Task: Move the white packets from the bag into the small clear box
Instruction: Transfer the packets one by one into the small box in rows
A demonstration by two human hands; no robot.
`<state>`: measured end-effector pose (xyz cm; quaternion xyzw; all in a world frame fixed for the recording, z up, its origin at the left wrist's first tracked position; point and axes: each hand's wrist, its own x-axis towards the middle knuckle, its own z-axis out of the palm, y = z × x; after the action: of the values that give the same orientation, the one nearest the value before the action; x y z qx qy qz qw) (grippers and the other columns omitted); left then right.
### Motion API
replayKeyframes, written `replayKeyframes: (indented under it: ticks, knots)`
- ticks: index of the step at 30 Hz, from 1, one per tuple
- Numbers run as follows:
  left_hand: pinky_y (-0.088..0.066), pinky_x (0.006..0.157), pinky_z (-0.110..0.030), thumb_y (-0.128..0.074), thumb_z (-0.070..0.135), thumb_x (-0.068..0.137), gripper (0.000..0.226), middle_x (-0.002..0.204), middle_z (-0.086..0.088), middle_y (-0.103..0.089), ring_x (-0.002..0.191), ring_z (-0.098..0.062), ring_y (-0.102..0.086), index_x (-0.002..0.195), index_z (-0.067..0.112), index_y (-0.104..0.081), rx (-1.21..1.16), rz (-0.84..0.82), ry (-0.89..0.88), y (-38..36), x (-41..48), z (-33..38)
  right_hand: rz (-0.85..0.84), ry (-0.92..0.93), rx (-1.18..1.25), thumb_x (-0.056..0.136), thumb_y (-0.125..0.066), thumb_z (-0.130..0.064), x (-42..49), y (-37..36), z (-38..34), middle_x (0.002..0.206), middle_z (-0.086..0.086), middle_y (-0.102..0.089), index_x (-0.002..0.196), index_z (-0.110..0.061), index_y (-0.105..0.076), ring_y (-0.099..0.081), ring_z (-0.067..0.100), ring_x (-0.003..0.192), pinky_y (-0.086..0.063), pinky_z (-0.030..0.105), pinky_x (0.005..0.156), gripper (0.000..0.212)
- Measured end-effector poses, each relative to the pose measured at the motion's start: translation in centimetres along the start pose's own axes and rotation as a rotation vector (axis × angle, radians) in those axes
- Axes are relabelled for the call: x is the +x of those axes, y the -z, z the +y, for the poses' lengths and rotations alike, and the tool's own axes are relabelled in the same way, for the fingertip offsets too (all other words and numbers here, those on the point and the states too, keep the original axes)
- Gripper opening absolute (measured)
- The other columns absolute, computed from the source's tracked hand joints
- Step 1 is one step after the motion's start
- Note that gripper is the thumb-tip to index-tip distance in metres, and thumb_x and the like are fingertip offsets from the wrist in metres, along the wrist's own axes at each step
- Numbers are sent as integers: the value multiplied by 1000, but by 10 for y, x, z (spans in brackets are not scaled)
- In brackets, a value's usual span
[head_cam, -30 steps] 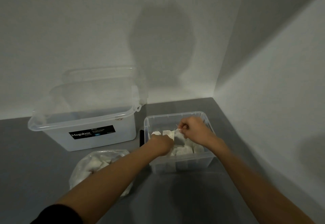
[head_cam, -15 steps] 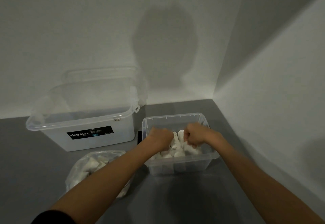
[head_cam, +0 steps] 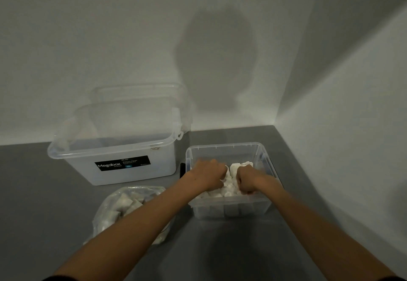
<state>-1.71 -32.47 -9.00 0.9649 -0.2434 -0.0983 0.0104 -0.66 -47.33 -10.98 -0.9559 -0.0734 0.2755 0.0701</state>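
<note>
Large clear storage box (head_cam: 114, 176) on a grey table (head_cam: 33, 203), set in a white-walled corner (head_cam: 343, 104).
It stands open, with a black "Megabox" label (head_cam: 122, 163) on its front; a clear lid (head_cam: 141, 95) leans behind it against the wall. A small dark object (head_cam: 182, 169) sits just beside its right corner. A rounded shadow (head_cam: 217, 60) falls on the back wall.

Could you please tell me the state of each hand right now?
Left hand: fingers curled, down on the white packets in the small clear box; grip cannot be told.
Right hand: curled likewise on those packets; grip cannot be told.

Two hands (head_cam: 207, 175) (head_cam: 247, 180); two clear boxes (head_cam: 224, 146) (head_cam: 110, 150); one bag (head_cam: 105, 214); packets (head_cam: 229, 189) heaped, perhaps dozens.
</note>
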Motion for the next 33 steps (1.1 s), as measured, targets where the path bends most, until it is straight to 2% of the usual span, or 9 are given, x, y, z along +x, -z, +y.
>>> replayKeyframes:
  ticks: [6, 9, 11, 14, 18, 21, 27, 30, 33]
  knots:
    - [-48, 87, -33, -57, 30, 91, 24, 116, -5, -62, 102, -21, -59, 110, 17, -60, -52, 23, 11, 9, -8, -11, 22, 8, -22, 84, -65, -2, -3, 4, 2, 106, 16, -59, 113, -1, -60, -54, 19, 80, -43, 18, 55, 30]
    - [-48, 84, -31, -56, 30, 91, 22, 114, -3, -62, 102, -19, -59, 109, 17, -60, -103, 60, 21, 19, -16, -19, 53, 19, -32, 85, -63, -4, -4, 15, 2, 99, 14, -65, 101, -2, -64, -58, 18, 72, -48, 22, 59, 16]
    - [-51, 85, -33, -55, 29, 91, 20, 110, -2, -64, 100, -18, -60, 107, 17, -61, -154, 90, 28, 26, -24, -24, 88, 41, 40, 88, -60, -8, -10, 30, 1, 93, 10, -67, 98, -4, -66, -59, 15, 63, -46, 18, 51, 12]
    - [-53, 82, -37, -53, 27, 90, 17, 104, 1, -66, 95, -17, -61, 102, 20, -63, -217, 139, 53, 36, -40, -35, 173, 110, 179, 91, -58, -13, -24, 54, -10, 85, -3, -66, 95, -10, -68, -61, 10, 61, -43, 17, 50, 12]
    - [-53, 80, -33, -57, 25, 89, 15, 99, 6, -68, 91, -11, -63, 101, 21, -66, -354, 242, 69, 52, -71, -59, 323, 261, 259, 89, -62, -14, -44, 75, -47, 80, -3, -66, 86, -15, -70, -60, 5, 61, -47, 21, 62, 8]
    - [-54, 80, -33, -62, 25, 87, 11, 91, 7, -69, 85, -8, -64, 95, 21, -68, -453, 313, 126, 57, -100, -88, 375, 397, 305, 88, -64, -16, -61, 80, -90, 72, -11, -64, 84, -18, -68, -60, -1, 55, -47, 15, 61, 6]
    - [-54, 78, -30, -65, 25, 86, 6, 86, 11, -68, 83, -6, -64, 88, 23, -69, -481, 322, 250, 31, -150, -146, 254, 538, 398, 89, -62, -13, -68, 42, -175, 62, -15, -60, 89, -14, -70, -64, 3, 57, -47, 8, 55, 8]
    - [-56, 79, -37, -62, 26, 87, 5, 88, 11, -67, 83, -6, -63, 87, 26, -67, -433, 231, 305, 4, -166, -166, 170, 560, 373, 90, -59, -9, -54, 8, -204, 71, -7, -65, 92, -9, -71, -65, 10, 64, -50, 14, 62, 12]
    - [-56, 79, -39, -61, 25, 86, 6, 89, 7, -69, 83, -10, -64, 86, 25, -67, -427, 201, 331, -17, -177, -179, 151, 522, 308, 90, -57, -8, -33, -28, -223, 93, 8, -71, 98, -5, -72, -65, 18, 82, -51, 23, 75, 17]
